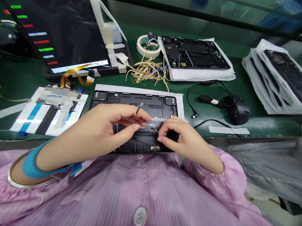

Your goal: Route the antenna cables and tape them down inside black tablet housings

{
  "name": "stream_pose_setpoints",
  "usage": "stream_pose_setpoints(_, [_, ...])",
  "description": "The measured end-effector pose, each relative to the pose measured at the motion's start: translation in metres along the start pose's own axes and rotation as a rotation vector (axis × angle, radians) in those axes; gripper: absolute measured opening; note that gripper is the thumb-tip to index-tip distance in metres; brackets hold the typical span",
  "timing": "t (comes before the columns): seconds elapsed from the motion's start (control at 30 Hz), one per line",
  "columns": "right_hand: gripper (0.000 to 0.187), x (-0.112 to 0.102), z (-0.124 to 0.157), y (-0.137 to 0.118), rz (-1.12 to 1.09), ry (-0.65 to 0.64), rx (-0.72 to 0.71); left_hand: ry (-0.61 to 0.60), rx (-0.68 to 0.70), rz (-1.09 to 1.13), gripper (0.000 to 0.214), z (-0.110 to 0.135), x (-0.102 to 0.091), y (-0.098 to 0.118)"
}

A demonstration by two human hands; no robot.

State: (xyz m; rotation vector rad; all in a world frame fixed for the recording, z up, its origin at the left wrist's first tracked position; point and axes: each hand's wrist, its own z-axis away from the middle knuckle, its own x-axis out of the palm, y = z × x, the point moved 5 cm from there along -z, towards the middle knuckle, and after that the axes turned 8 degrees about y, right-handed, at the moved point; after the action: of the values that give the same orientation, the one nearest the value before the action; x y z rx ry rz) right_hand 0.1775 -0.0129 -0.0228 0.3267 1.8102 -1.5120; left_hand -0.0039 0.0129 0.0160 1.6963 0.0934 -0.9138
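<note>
An open black tablet housing (143,106) lies on a white sheet in front of me, its inside facing up with several small parts and strips in it. My left hand (115,123) is over its left half, thumb and fingers pinched together. A thin black cable (140,107) with a pale tip sticks up from those fingers. At the right half, my right hand (176,133) has its thumb and index finger closed on a dark, thin cable end (156,133). Whether both hands hold one cable is unclear. The fingers hide part of the housing.
A lit display (69,27) stands at the left, joined by orange flex to a circuit board (58,98). Behind are a tape roll (144,52), tan strips (149,70) and another housing (194,54). A mouse (238,111) and stacked housings (281,79) are at the right.
</note>
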Motion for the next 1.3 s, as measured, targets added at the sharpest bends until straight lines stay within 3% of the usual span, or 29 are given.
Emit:
stream_pose_setpoints(0.07, [0.01, -0.001, -0.001, 0.002, 0.009, 0.018, -0.007, 0.158, 0.04, -0.161, 0.035, 0.005, -0.007, 0.005])
stream_pose_setpoints(0.17, [0.009, -0.002, -0.002, 0.005, 0.019, 0.028, -0.025, 0.514, 0.102, -0.51, 0.033, 0.02, -0.023, 0.017])
stream_pose_setpoints(0.2, [0.009, -0.002, -0.002, 0.006, 0.017, 0.025, -0.031, 0.535, 0.169, -0.576, 0.029, 0.026, -0.021, 0.021])
stream_pose_setpoints(0.23, [0.009, -0.002, -0.002, 0.007, 0.015, 0.022, -0.033, 0.501, 0.272, -0.592, 0.026, 0.03, -0.016, 0.026])
stream_pose_setpoints(0.3, [0.008, -0.002, -0.002, 0.008, 0.013, 0.023, -0.034, 0.314, 0.524, -0.516, 0.021, 0.041, 0.007, 0.033])
stream_pose_setpoints(0.37, [0.008, -0.001, -0.002, 0.008, 0.019, 0.024, -0.029, 0.159, 0.665, -0.456, 0.022, 0.049, 0.032, 0.034])
stream_pose_setpoints(0.47, [0.008, -0.001, -0.002, 0.008, 0.022, 0.018, -0.03, 0.031, 0.617, -0.544, 0.024, 0.05, 0.066, 0.025])
stream_pose_setpoints(0.53, [0.008, 0.0, -0.003, 0.008, 0.019, 0.013, -0.032, 0.011, 0.578, -0.598, 0.027, 0.047, 0.078, 0.02])
stream_pose_setpoints(0.73, [0.011, 0.0, -0.004, 0.009, 0.001, -0.022, -0.013, -0.005, 0.532, -0.644, 0.036, 0.04, 0.082, 0.013])
stream_pose_setpoints(1.03, [0.013, 0.001, -0.004, 0.009, -0.024, -0.049, 0.006, 0.003, 0.5, -0.565, 0.031, 0.038, 0.082, 0.012])
stream_pose_setpoints(1.17, [0.013, 0.001, -0.004, 0.009, -0.057, -0.065, 0.021, 0.098, 0.384, -0.479, 0.026, 0.035, 0.075, 0.008])
stream_pose_setpoints(1.3, [0.013, 0.0, -0.004, 0.009, -0.066, -0.061, 0.024, 0.072, 0.353, -0.466, 0.028, 0.035, 0.077, 0.006])
